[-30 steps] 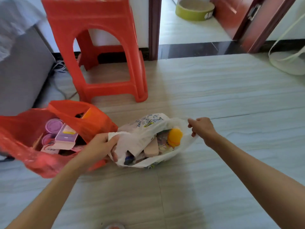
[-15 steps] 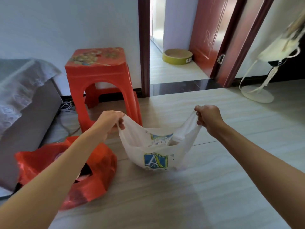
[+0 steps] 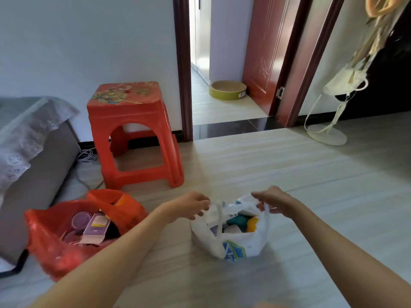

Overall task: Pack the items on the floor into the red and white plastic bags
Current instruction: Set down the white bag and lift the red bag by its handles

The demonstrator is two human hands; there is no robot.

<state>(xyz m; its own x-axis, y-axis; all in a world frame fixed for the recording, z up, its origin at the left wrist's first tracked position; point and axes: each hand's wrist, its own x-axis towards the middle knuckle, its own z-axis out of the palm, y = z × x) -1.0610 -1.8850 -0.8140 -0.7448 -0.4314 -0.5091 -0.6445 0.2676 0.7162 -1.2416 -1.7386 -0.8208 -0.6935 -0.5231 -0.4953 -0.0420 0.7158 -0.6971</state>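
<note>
Pale striped floor (image 3: 289, 174), red bag (image 3: 55, 252) and white bag (image 3: 244, 245) resting on it, red stool (image 3: 133, 134), perhaps cables (image 3: 86, 155)

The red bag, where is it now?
In the head view the red bag sits low on the left, on the floor in front of the red stool, left of the white bag.

My two arms are bare from wrist to well above the elbow; no sleeve shows on either. My left hand (image 3: 189, 204) and right hand (image 3: 272, 200) wear no glove, ring, watch or bracelet that I can see. The fingernails are too blurred to judge.
</note>
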